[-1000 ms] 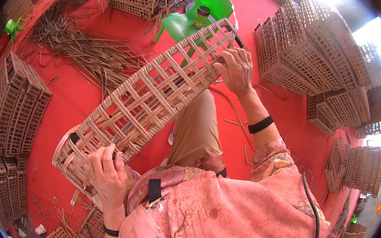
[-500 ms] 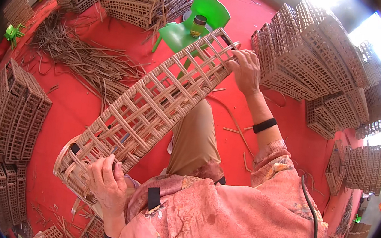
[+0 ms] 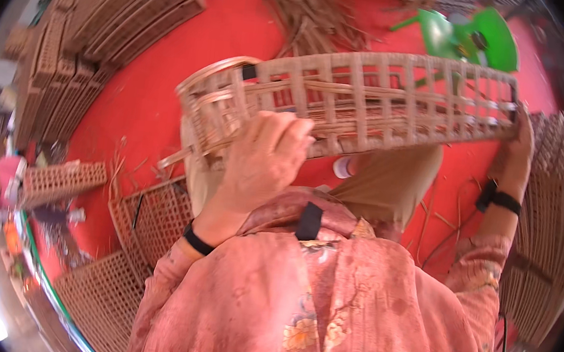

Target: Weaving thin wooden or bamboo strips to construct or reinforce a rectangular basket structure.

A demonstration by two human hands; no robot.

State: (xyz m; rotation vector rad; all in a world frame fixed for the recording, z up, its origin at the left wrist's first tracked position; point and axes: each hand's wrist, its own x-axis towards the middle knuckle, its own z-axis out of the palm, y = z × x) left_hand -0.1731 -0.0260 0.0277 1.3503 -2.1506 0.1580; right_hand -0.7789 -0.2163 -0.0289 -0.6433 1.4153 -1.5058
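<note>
A long, narrow woven basket [image 3: 360, 62] with an open lattice of brown strips spans the space before me, nearly level and tilted over my lap. My right hand [image 3: 522, 137] grips its right end, the fingers partly hidden by the weave. Close against its near side, toward the left end, is my left hand [image 3: 265, 152], fingers bent and pressed together. Whatever these fingers hold is hidden. Dark patches mark the basket's rim at both ends, and a light looped band [image 3: 219, 72] curves over its left end.
Stacked lattice panels or baskets [image 3: 131, 12] rise at the far left, and more [image 3: 548, 224] stand at the right. A green chair [image 3: 492, 41] is beyond the basket. Loose strips [image 3: 316, 18] lie on the red floor. At the left is another person [image 3: 5, 181].
My view has turned left. The basket has swung from a steep diagonal to nearly level, with its right end lower in view. Both hands remain at the basket.
</note>
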